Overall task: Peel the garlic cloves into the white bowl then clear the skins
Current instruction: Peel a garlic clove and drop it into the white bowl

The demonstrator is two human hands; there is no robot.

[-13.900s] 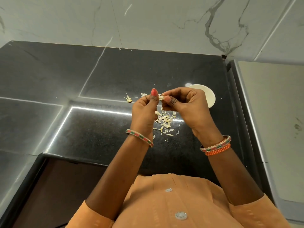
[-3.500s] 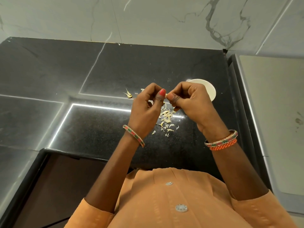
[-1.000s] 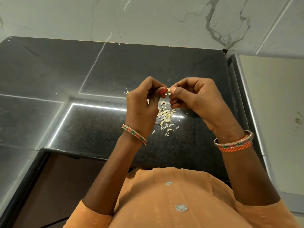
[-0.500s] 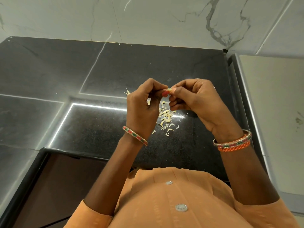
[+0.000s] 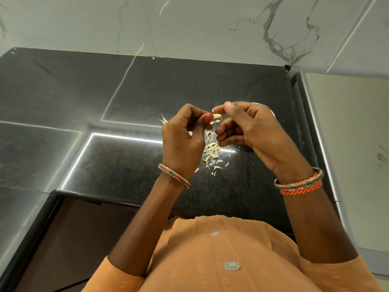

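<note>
Head view: a garlic clove [image 5: 217, 116] is pinched at the fingertips of the left hand [image 5: 183, 142], against the red-painted thumbnail, with the other fingers curled in. The clove is held up above the black counter [image 5: 147, 87], between the two hands. The right hand [image 5: 252, 129] is seen just beside it, index finger and thumb brought together at the clove's upper end; whether skin or the clove itself is pinched there cannot be told. The remaining right fingers are loosely curled under the palm. A small flake of skin is seen just under the clove, between the hands.

A pile of garlic skins [image 5: 212, 152] is scattered on the counter directly below the hands, partly hidden by the left hand. A separate dry piece of garlic [image 5: 163, 120] lies on the counter just left of the left hand. The white bowl [image 5: 273, 113] is almost wholly hidden behind the right hand; only a sliver of rim is shown, and its contents cannot be seen.

Bangles are worn on both wrists: one on the left [image 5: 174, 175], a stacked pair on the right [image 5: 299, 182]. An orange buttoned garment [image 5: 221, 260] fills the bottom. A marble-patterned wall [image 5: 189, 24] is behind the counter, a pale surface [image 5: 347, 133] to the right.
</note>
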